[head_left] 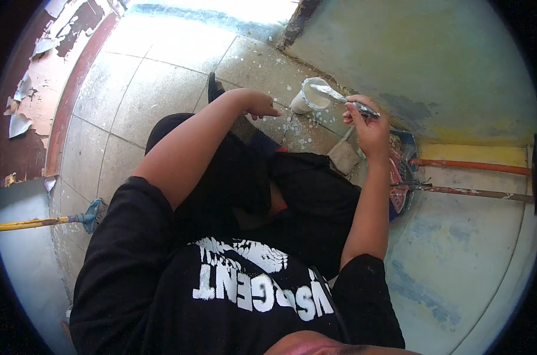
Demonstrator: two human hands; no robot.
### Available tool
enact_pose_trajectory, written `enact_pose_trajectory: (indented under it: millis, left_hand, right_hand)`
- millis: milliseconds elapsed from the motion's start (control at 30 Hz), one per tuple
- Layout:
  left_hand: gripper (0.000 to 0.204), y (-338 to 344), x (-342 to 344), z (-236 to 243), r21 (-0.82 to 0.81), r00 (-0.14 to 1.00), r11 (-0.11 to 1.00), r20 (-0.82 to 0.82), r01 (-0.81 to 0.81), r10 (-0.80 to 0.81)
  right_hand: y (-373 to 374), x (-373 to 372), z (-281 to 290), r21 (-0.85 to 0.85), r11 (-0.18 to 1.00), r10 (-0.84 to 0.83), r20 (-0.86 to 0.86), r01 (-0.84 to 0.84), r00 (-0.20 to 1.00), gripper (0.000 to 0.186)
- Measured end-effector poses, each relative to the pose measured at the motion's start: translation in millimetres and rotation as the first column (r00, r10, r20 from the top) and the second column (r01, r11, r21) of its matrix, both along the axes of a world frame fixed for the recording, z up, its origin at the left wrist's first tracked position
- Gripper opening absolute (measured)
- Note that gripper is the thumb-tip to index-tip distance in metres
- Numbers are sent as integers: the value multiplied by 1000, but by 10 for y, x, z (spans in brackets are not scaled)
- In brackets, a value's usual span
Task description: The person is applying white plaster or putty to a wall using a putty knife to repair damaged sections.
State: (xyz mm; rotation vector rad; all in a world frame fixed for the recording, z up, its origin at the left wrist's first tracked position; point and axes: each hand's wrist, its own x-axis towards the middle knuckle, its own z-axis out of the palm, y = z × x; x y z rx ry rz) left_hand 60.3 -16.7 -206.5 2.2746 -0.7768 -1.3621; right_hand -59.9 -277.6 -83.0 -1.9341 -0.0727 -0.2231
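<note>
near the white tub (301, 103), the right hand (368, 120) grips a tool (339, 97); the left hand (259, 105) has fingers half-curled.

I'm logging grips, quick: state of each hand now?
Left hand: partly open, no object visible in it.
Right hand: closed around a white-smeared tool.

Glare above, shade below
Brightness at the top washes out the floor tiles (168, 83); the black shirt (132, 284) loses detail, and the fisheye view curves into dark, blue-fringed corners.
</note>
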Motion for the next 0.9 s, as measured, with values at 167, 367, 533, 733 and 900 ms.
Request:
enact_pose_trajectory:
  millis: [167,367,533,733,900]
  left_hand:
    - [72,-5,7,-46,21,1000,1000,-5,-23,23]
    - [71,3,30,-69,21,1000,1000,-11,-7,8]
    - [70,11,22,-54,5,1000,1000,1,-29,29]
    - [73,17,19,-17,-29,997,997,-35,-67,66]
    - [74,17,13,16,-11,999,999,-25,-43,42]
  right_hand:
    - [0,-18,-21,-35,999,27,-81,-29,996,12]
    - [-123,-6,-63,60,998,14,-68,-10,998,10]
    - [-266,18,-94,192,981,0,-56,11,998,12]
    - [-592,95,-240,529,822,-125,-191,209,974,15]
    - [-1006,153,-411,646,677,-200,-300,352,933,21]
